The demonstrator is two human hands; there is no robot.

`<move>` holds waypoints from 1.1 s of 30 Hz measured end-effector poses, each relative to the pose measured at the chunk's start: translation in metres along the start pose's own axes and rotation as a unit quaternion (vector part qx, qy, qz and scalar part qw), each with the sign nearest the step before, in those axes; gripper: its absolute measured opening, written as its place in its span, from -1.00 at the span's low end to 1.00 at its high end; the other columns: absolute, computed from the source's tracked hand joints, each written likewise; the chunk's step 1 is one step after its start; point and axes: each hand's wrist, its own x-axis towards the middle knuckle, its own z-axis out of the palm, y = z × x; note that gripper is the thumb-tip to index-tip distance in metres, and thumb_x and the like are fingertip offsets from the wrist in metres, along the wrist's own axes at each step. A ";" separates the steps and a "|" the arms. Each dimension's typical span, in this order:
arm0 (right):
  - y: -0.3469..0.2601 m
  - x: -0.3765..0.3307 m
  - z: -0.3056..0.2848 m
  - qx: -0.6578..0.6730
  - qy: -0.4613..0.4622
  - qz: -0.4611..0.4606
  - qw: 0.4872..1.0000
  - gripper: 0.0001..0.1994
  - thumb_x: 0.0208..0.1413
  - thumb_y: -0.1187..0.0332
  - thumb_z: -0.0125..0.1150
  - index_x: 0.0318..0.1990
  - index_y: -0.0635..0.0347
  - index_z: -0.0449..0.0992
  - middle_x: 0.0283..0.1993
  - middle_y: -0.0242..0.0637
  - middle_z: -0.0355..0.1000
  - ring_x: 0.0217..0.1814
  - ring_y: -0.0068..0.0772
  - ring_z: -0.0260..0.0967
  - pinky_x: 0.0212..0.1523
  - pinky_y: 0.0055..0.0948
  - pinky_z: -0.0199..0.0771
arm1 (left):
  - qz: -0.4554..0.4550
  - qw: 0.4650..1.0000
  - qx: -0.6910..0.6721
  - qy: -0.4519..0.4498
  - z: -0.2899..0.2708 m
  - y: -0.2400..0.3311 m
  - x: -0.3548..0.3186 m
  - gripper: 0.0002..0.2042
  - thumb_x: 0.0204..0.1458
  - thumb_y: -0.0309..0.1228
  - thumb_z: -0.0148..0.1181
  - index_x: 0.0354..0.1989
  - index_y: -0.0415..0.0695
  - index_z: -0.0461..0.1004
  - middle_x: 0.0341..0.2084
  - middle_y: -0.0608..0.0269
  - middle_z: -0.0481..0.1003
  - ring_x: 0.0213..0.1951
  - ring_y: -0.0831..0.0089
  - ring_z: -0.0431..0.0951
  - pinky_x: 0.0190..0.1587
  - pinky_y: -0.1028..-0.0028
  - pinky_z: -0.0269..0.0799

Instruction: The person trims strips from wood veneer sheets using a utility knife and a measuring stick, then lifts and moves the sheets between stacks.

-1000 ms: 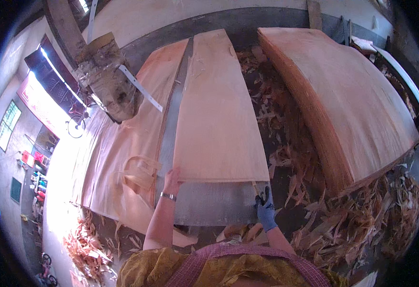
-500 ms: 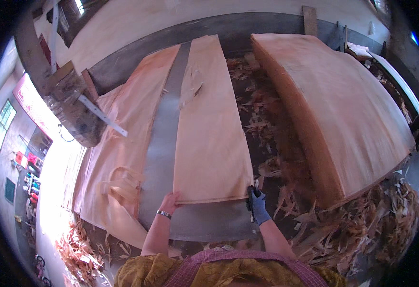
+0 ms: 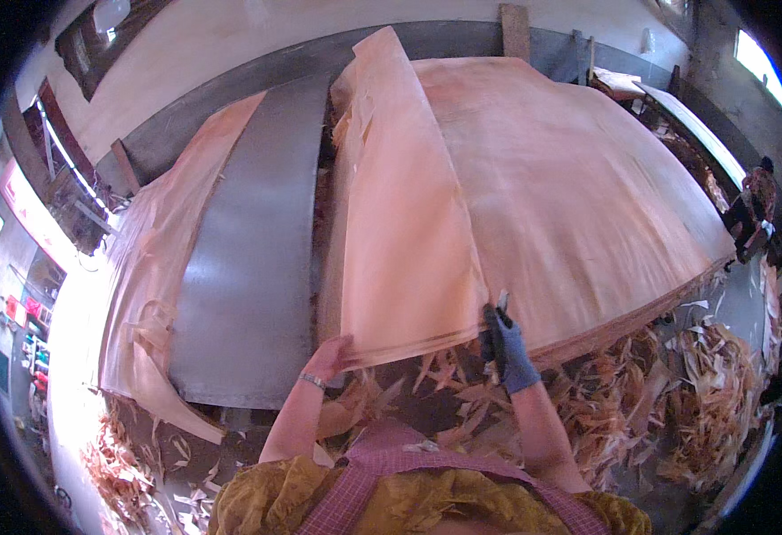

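Sheet (image 3: 409, 232) of thin reddish-pale wood: near edge spans both hands, body runs away beyond the fingers. Left hand (image 3: 326, 358), bare, fingers pinching the near left corner; right hand (image 3: 514, 352), blue-and-dark glove, fingers pinching the near right corner, also gripping a slim object, kind cannot be told. Sheet lies partly above a broad stack (image 3: 587, 214) right of the right fingers; contact between them cannot be told.

Surface: left of the left fingers, desk (image 3: 248, 267), smooth grey metal with dull sheen; farther left, rumpled sheets (image 3: 154, 259). Wood scraps (image 3: 707, 406) heaped on the floor right of the right fingers.

Room: wall (image 3: 310, 40) beyond the fingers, pale above, grey below; plank (image 3: 515, 32) leaning there. Person (image 3: 755, 205) far right.

Writing: red-and-white banner (image 3: 36, 207) far left of the fingers; any lettering too small to tell.
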 end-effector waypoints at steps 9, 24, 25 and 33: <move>-0.188 0.051 -0.263 -0.112 0.085 -0.030 0.990 -0.72 0.11 -0.01 0.28 -0.25 -0.11 0.40 -0.67 -0.53 0.19 -0.78 -0.63 0.07 -0.78 -0.55 0.06 | -0.126 0.948 -0.078 -0.283 0.274 -0.052 0.063 -0.38 0.11 0.18 0.02 -0.09 -0.26 0.42 -0.03 -0.05 0.47 0.04 0.06 0.50 0.07 0.06 0.45; -0.379 0.192 -0.559 -0.205 0.141 -0.064 0.966 -0.72 0.14 0.02 0.24 -0.29 -0.01 0.45 -0.73 -0.49 0.20 -0.85 -0.61 0.06 -0.84 -0.56 0.00 | 0.174 0.860 -0.374 0.299 0.438 -0.142 0.278 -0.80 0.08 -0.16 0.27 -0.36 0.01 0.48 -0.47 0.44 0.51 -0.41 0.52 0.48 -0.28 0.44 0.44; -0.385 0.201 -0.577 -0.208 0.149 -0.065 0.965 -0.73 0.15 0.03 0.24 -0.26 0.00 0.48 -0.72 -0.48 0.21 -0.84 -0.60 0.07 -0.83 -0.56 0.01 | 0.208 0.856 -0.380 0.283 0.452 -0.143 0.280 -0.84 0.08 -0.20 0.27 -0.34 0.04 0.48 -0.47 0.46 0.50 -0.44 0.55 0.45 -0.36 0.49 0.38; -0.396 0.265 -0.740 -0.209 0.108 -0.075 0.969 -0.76 0.19 0.05 0.19 -0.31 -0.02 0.47 -0.73 -0.48 0.23 -0.83 -0.59 0.11 -0.83 -0.52 0.06 | 0.209 0.859 -0.400 0.242 0.563 -0.171 0.263 -0.70 0.12 -0.11 0.17 -0.14 -0.05 0.49 -0.22 0.33 0.53 -0.21 0.44 0.51 -0.21 0.35 0.49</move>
